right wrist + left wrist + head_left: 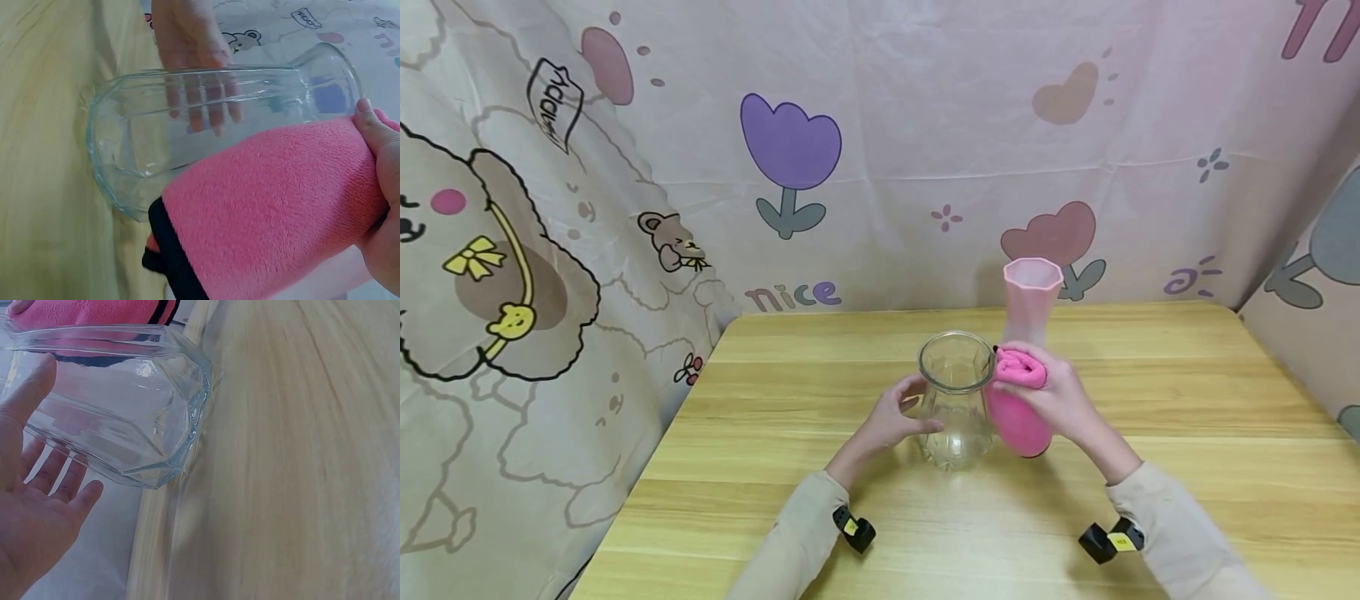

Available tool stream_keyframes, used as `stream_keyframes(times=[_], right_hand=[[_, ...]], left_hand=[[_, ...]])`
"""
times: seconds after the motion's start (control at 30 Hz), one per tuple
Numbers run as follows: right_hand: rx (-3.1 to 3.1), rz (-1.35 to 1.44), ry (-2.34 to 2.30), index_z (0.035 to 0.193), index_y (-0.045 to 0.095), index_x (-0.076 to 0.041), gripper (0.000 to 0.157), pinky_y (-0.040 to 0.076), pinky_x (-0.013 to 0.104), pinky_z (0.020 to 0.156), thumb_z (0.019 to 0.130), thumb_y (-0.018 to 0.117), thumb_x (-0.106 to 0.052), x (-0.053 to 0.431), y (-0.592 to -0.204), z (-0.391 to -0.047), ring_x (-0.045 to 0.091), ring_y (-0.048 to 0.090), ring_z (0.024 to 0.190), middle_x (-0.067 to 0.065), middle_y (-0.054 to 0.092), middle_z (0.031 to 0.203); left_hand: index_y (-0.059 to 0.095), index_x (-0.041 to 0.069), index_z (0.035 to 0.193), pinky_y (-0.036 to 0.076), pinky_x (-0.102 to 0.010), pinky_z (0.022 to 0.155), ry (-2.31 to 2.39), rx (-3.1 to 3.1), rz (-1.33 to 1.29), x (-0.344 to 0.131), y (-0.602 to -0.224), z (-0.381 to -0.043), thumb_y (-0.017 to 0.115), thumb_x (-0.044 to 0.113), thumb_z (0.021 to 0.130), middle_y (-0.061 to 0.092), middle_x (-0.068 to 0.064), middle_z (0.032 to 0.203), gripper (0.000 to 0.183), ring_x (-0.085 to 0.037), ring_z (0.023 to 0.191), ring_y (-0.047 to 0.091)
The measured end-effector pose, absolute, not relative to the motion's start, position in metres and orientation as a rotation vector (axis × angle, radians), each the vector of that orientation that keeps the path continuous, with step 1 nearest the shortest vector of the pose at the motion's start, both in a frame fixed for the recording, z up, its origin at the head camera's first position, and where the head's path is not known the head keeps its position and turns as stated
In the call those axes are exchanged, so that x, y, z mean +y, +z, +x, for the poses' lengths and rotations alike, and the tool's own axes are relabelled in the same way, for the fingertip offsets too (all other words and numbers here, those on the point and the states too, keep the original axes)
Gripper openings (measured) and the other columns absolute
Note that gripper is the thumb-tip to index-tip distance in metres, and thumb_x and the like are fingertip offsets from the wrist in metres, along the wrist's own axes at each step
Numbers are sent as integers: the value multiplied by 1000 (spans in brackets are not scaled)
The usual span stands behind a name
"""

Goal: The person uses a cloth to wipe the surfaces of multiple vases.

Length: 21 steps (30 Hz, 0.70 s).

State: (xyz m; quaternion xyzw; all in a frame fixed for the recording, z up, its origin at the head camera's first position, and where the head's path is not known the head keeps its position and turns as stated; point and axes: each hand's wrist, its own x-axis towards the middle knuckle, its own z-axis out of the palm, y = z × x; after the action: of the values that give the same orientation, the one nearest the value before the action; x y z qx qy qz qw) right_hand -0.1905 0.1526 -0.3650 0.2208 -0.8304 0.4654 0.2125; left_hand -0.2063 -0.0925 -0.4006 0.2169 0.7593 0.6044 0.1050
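Observation:
A clear faceted glass vase (957, 433) with a flared rim stands on the table. My left hand (889, 417) is at its left side, fingers spread and fairly straight, thumb in front overlapping the glass. In the left wrist view the palm (40, 534) sits apart from the vase (119, 406), fingertips at its edge. My right hand (1063, 400) grips a folded pink fleecy cloth (269, 194) with black edging. The cloth overlaps the glass vase's right side in the right wrist view. Through the glass, the left fingers (195, 115) show.
A taller pink vase (1032, 308) with a scalloped rim stands just right of the glass one, partly hidden by my right hand and the cloth. Bare wooden tabletop (805, 392) extends left. Printed fabric (902, 242) hangs behind the back edge.

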Motion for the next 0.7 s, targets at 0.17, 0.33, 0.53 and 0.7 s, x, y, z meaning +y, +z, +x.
stream_keyframes(times=[0.17, 0.33, 0.53, 0.7], right_hand=[[-2351, 575, 1356, 115, 58, -1, 46, 51, 26, 82, 71, 75, -5, 150, -372, -192, 12, 58, 97, 15, 64, 105], [-2465, 631, 1314, 107, 59, -3, 37, 53, 36, 76, 74, 74, -11, 147, -384, -192, 22, 60, 88, 8, 64, 91], [-2620, 792, 1129, 102, 61, -5, 35, 53, 28, 70, 74, 74, -21, 154, -399, -193, 16, 61, 80, 1, 64, 88], [-2607, 781, 1105, 102, 60, -4, 35, 53, 32, 72, 74, 75, -17, 156, -395, -192, 18, 61, 82, 3, 64, 89]], left_hand=[[43, -1, 129, 31, -44, 105, 1789, 2239, 640, -92, -401, -206, 74, 0, 71, 49, -18, 125, 66, -31, 119, 42], [43, -1, 129, 32, -43, 105, 1788, 2237, 648, -92, -402, -206, 74, 0, 71, 49, -18, 125, 66, -30, 119, 43], [43, -1, 130, 31, -44, 105, 1793, 2234, 642, -92, -402, -206, 74, -1, 71, 49, -18, 126, 67, -30, 120, 42], [42, -1, 130, 31, -44, 105, 1785, 2243, 638, -93, -401, -206, 74, 0, 71, 49, -18, 126, 67, -31, 120, 41]])
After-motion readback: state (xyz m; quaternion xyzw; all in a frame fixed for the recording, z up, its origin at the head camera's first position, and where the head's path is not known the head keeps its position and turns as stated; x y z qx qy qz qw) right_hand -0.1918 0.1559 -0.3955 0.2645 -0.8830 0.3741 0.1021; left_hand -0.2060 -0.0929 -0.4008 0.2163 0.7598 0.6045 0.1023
